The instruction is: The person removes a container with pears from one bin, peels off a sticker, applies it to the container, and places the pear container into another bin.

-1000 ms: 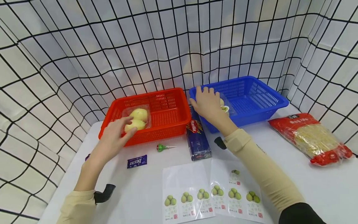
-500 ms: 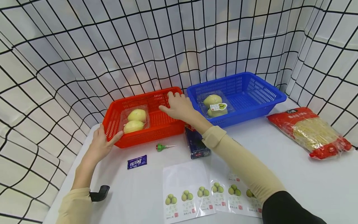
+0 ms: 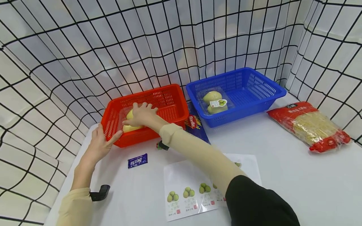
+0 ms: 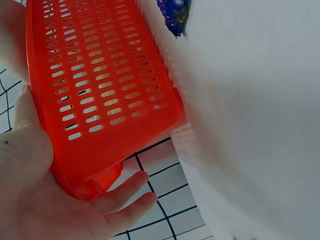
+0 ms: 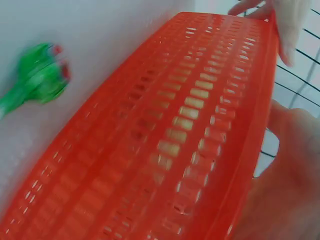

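Our left hand lies loosely spread against the near-left corner of the red basket, while our right hand, fingers spread, is over the melon pack inside; whether it touches, we cannot tell.

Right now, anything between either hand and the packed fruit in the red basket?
Right hand: nothing visible; it's over the open top of the red basket, above the packed fruit. Can't tell if it touches. Left hand: yes, the basket's left end wall stands between.
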A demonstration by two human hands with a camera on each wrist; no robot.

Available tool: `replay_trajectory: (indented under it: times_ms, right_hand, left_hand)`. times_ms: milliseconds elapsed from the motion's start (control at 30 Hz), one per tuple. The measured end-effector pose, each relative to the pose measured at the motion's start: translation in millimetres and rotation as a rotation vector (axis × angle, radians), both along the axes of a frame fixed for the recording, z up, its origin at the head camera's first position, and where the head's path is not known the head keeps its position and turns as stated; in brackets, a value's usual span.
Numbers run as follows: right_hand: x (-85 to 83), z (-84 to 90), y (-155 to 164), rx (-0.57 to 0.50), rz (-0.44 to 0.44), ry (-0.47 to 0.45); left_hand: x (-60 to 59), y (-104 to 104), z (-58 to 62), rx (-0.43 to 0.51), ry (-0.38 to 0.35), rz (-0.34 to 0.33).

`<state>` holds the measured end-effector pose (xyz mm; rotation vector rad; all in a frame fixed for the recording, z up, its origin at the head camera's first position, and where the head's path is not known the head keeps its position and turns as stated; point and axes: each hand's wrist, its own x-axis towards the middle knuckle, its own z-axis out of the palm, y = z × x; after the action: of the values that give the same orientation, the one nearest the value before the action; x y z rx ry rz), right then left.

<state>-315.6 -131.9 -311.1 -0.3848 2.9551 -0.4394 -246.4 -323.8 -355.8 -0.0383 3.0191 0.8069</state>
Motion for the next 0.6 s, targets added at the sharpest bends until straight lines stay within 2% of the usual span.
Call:
replay_trajectory:
  times_ms: [133, 233, 433, 600]
  right_hand:
    - [4.3, 12.0, -17.0, 0.103, 0.0, -0.117]
    - [2.7, 14.9, -19.7, 0.168, 0.0, -0.167]
    - [-4.3, 8.0, -12.7, 0.169, 0.029, -0.21]
    - [-13.7, 4.4, 6.6, 0.143, 0.127, -0.2]
  left_hand:
    - [-1.0, -2.1, 0.9, -0.003, 0.004, -0.009]
    - [-2.4, 0.1, 1.8, -0.006, 0.012, -0.016]
    - [-0.4, 0.0, 5.4, 0.001, -0.002, -0.012]
    - [4.0, -2.2, 2.9, 0.026, -0.028, 0.006]
